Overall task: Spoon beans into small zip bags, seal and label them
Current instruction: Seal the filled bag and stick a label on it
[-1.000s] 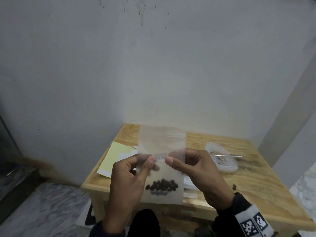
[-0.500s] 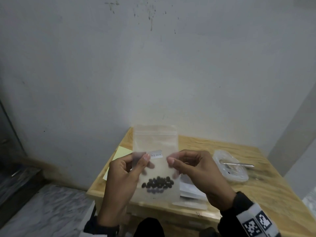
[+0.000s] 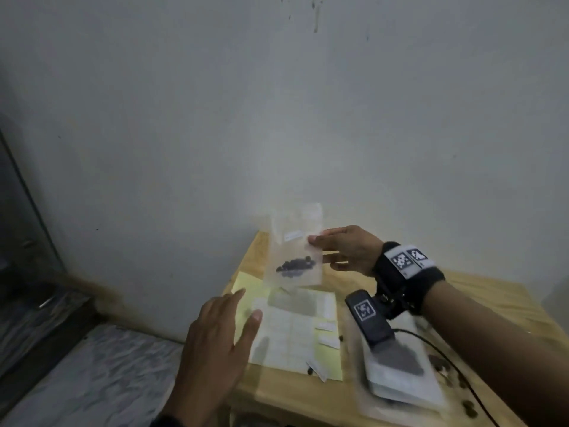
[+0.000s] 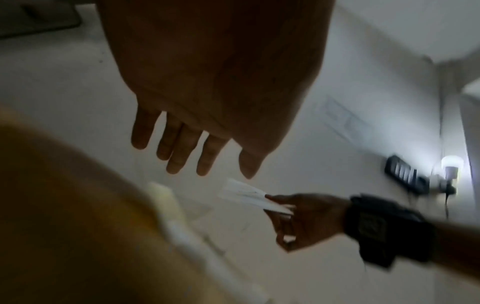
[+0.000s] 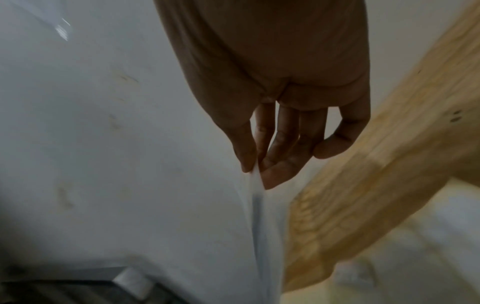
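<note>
My right hand (image 3: 345, 249) has the zip bag (image 3: 297, 246) pinched by its right edge between thumb and fingers; the right wrist view confirms the film clamped at the fingertips (image 5: 259, 164). The bag hangs upright in the air above the far left part of the wooden table (image 3: 492, 303), touching nothing else. The beans (image 3: 294, 265) are pooled low inside, and a small white label (image 3: 293, 235) is stuck on the upper face. I can't read the writing, and can't confirm the zip is fully shut through the blur. My left hand (image 3: 220, 337) is empty, with fingers spread and straight, hovering over the near edge by the white sheet (image 3: 289, 331) on yellow paper (image 3: 246, 286); whether it touches the sheet I can't tell. Loose label slips (image 3: 328, 342) and a few stray beans lie near it. To the right, something flat and pale sits under the wrist camera (image 3: 368, 320), too smeared to name. My read is that this bag is filled and labelled, so the step in hand is setting it aside. Next: lay it flat clear of the labels, then pull a fresh bag.
</note>
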Tool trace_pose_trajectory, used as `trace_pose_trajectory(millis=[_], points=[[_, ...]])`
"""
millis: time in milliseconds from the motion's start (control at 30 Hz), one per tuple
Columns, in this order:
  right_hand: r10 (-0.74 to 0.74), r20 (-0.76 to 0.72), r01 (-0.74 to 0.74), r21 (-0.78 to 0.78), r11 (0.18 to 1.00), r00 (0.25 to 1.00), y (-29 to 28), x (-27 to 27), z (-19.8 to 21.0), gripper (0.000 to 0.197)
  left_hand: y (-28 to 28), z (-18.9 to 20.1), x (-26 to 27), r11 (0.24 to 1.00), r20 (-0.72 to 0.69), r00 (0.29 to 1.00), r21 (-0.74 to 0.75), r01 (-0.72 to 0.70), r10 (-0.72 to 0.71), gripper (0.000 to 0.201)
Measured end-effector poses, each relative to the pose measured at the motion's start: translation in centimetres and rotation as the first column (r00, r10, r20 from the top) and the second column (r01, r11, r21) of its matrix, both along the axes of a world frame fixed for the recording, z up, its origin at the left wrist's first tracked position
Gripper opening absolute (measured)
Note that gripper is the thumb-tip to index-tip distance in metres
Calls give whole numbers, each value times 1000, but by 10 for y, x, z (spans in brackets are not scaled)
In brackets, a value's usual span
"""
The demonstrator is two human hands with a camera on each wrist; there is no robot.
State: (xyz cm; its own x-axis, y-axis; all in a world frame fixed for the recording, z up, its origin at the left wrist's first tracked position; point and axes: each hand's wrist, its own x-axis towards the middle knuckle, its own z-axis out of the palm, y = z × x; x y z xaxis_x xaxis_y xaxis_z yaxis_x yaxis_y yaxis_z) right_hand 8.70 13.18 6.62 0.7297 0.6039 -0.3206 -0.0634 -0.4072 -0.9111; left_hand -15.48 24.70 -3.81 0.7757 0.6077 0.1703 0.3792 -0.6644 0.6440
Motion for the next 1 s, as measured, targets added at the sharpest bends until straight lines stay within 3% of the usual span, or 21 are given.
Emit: trace_pose_trajectory(millis=[133, 200, 267, 367, 600, 733, 833, 1000], points=[[-30, 15, 32, -160, 987, 999, 34, 38, -24, 15, 5, -37, -1, 994, -182, 982, 106, -29, 48, 107], [-44, 15, 46, -203, 978, 999, 48, 50, -34, 14, 7, -48, -1, 993, -235, 970, 115, -27, 54, 104], [-48, 7, 49, -239, 970, 999, 60, 58, -39, 12, 11, -54, -2, 994, -282, 959, 107, 15, 16, 85], [-54, 5, 53, -278, 959, 999, 75, 68, -47, 11, 12, -59, -3, 983, -270, 963, 178, 48, 2, 77], [-37, 210, 128, -438, 890, 977, 89, 72, -52, 29, 12, -62, -4, 975, -231, 973, 218, 52, -1, 75], [82, 349, 129, -542, 830, 934, 89, 71, -47, 38, 13, -65, -4, 974, -220, 975, 220, 53, -3, 75], [129, 308, 65, -548, 834, 943, 76, 66, -24, 32, 14, -65, -6, 981, -221, 975, 192, 22, 21, 75], [227, 363, 12, -552, 834, 904, 19, 38, 34, 37, 6, -39, -8, 999, -74, 997, 48, -13, 17, 84]])
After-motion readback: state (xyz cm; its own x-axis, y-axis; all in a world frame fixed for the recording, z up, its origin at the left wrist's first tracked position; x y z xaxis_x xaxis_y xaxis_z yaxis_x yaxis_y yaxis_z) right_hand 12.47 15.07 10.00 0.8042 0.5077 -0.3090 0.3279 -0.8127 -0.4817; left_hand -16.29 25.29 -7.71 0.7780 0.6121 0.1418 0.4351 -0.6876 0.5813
